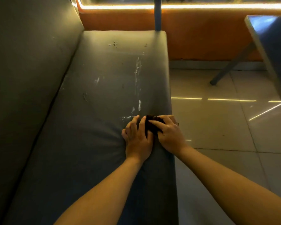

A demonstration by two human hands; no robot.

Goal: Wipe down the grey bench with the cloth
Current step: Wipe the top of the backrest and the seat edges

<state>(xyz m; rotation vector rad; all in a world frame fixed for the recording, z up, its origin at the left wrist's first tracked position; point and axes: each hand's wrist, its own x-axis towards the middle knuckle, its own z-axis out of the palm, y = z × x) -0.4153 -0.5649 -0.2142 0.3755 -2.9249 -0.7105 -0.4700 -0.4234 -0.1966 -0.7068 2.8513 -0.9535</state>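
The grey bench (96, 98) runs from the bottom of the view to the orange wall, its seat cushion streaked with white smears and crumbs (137, 73). A small dark cloth (150, 125) lies bunched on the seat near its right edge. My left hand (137, 137) presses down on the cushion with its fingers laid against the cloth's left side. My right hand (169, 132) covers the cloth from the right, fingers curled over it. Most of the cloth is hidden under both hands.
The bench backrest (26, 70) rises on the left. A blue table (271, 46) with a slanted grey leg (230, 67) stands at the right over a tiled floor (217, 120). An orange wall (201, 34) with a lit strip closes the far end, behind a blue post (158, 13).
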